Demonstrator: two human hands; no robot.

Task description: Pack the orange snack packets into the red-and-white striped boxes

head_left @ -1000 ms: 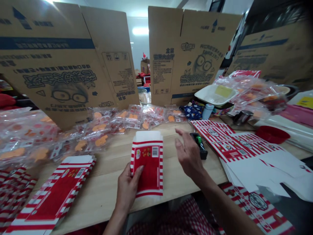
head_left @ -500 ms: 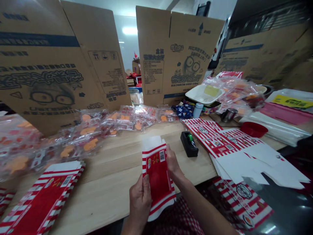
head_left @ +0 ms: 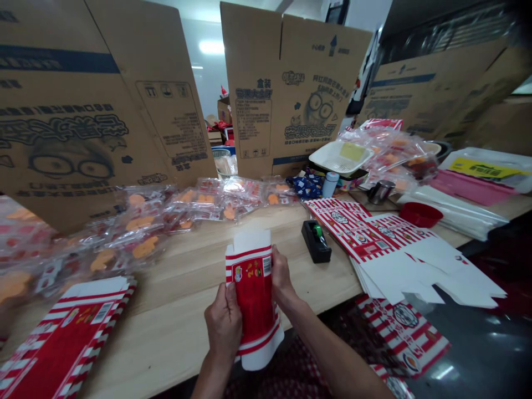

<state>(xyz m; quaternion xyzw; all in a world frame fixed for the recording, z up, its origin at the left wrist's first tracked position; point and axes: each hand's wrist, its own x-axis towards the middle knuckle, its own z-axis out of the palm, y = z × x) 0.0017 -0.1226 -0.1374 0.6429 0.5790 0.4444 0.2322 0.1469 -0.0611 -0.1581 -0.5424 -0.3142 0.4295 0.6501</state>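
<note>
Between my two hands is a red and white striped cardboard box (head_left: 254,302), held upright above the table's near edge, its white end flaps sticking out at top and bottom. My left hand (head_left: 224,318) is closed on its left side, thumb along the edge. On the upper right side, my right hand (head_left: 281,277) grips the box, its fingers partly hidden behind. A stack of folded boxes (head_left: 66,338) of the same print lies at the left. To the right sits a black tape dispenser (head_left: 316,241) with a green core.
Clear bags with orange pieces (head_left: 141,221) line the back of the table (head_left: 178,293). Flat striped box blanks (head_left: 374,235) lie at the right, near a red bowl (head_left: 420,214), a metal cup (head_left: 381,192) and a white basket (head_left: 341,157). Large cardboard cartons (head_left: 291,94) stand behind.
The box has turned to face me more squarely and looks wider, its side edges now showing. Both hands have shifted slightly left in view with it, as has the whole scene.
</note>
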